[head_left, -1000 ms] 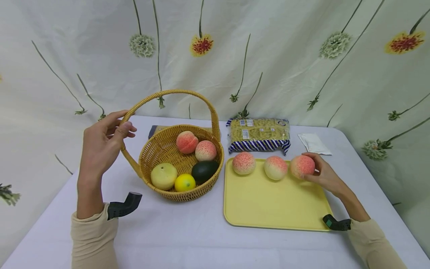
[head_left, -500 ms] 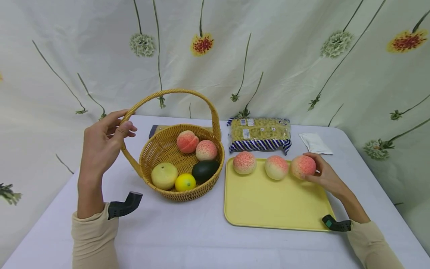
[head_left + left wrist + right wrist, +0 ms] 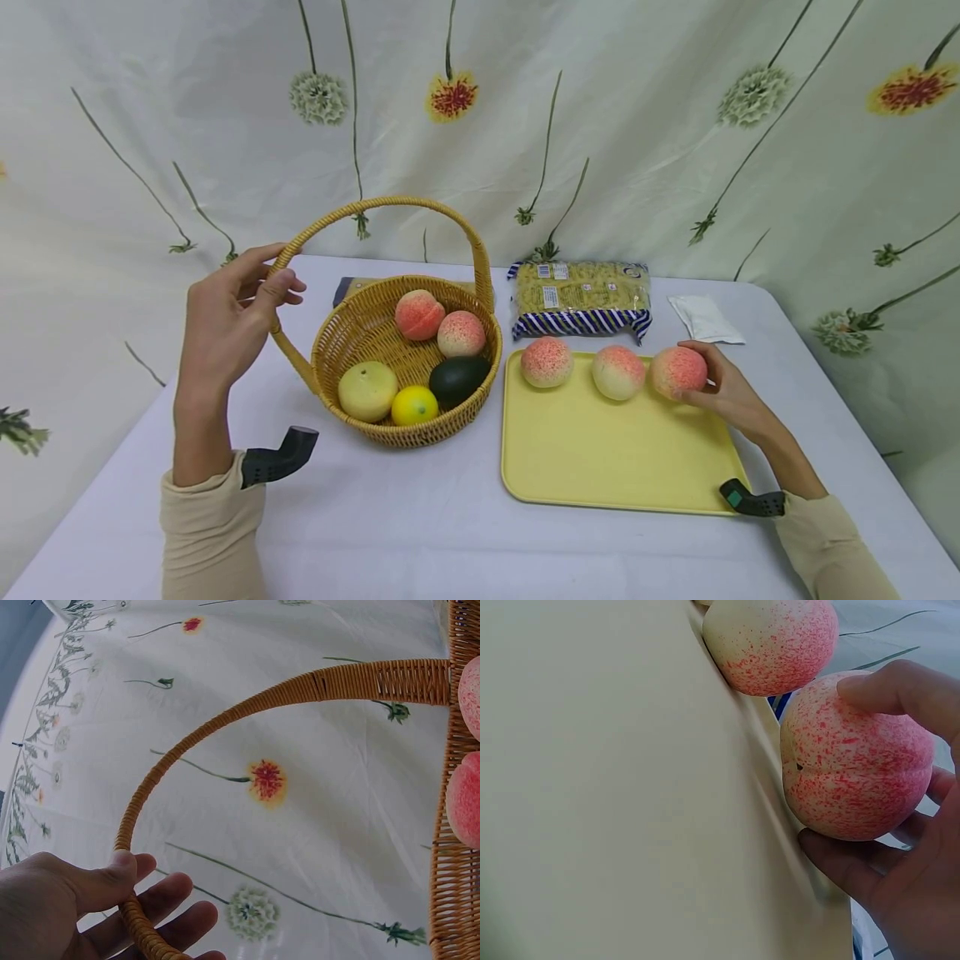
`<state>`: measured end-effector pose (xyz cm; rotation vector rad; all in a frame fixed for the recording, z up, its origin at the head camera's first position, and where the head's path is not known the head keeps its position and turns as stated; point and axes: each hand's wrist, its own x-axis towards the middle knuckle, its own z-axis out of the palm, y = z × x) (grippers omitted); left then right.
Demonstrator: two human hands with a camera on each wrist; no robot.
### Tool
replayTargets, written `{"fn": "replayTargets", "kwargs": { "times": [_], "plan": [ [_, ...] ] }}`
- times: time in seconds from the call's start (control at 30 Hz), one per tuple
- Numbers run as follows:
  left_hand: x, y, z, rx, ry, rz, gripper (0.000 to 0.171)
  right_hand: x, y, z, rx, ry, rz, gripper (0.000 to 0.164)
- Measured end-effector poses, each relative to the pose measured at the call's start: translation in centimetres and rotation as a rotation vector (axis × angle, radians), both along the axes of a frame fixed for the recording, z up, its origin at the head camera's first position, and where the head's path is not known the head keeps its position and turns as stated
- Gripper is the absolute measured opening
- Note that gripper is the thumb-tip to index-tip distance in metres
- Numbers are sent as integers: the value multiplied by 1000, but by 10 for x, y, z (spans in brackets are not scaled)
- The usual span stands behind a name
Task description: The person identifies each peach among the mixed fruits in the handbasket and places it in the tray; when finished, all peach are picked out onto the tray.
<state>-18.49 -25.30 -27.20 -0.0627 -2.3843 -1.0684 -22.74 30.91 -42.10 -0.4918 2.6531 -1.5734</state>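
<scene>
Holding a peach point(image 3: 675, 372) (blushed pink) in right grip point(image 3: 731, 392), basket handle point(image 3: 401, 202) in left grip point(image 3: 225, 323).

wicker basket point(image 3: 405, 358) | handle point(image 3: 397, 201) raised | pink-speckled peach point(image 3: 675, 372) | at far right of yellow tray point(image 3: 611, 454)

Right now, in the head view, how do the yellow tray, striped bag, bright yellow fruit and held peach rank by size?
1. Yellow tray
2. Striped bag
3. Held peach, partly hidden by the right hand
4. Bright yellow fruit
</scene>
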Motion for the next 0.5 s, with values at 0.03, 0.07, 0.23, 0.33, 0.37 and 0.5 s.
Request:
{"fn": "replayTargets", "kwargs": {
  "times": [0.03, 0.07, 0.23, 0.33, 0.37, 0.5],
  "plan": [
    [0, 0, 0, -1, 1, 1, 35, 0, 0, 0, 0, 1, 1, 65],
    [0, 0, 0, -1, 2, 1, 35, 0, 0, 0, -2, 2, 3, 65],
    [0, 0, 0, -2, 3, 1, 35, 0, 0, -1, -10, 5, 12, 65],
    [0, 1, 0, -1, 1, 1, 36, 0, 0, -1, -9, 1, 14, 64],
    [0, 1, 0, -1, 0, 1, 36, 0, 0, -1, -6, -1, 14, 64],
    [0, 1, 0, -2, 1, 3, 35, 0, 0, -1, 5, -14, 11, 65]
  ]
}}
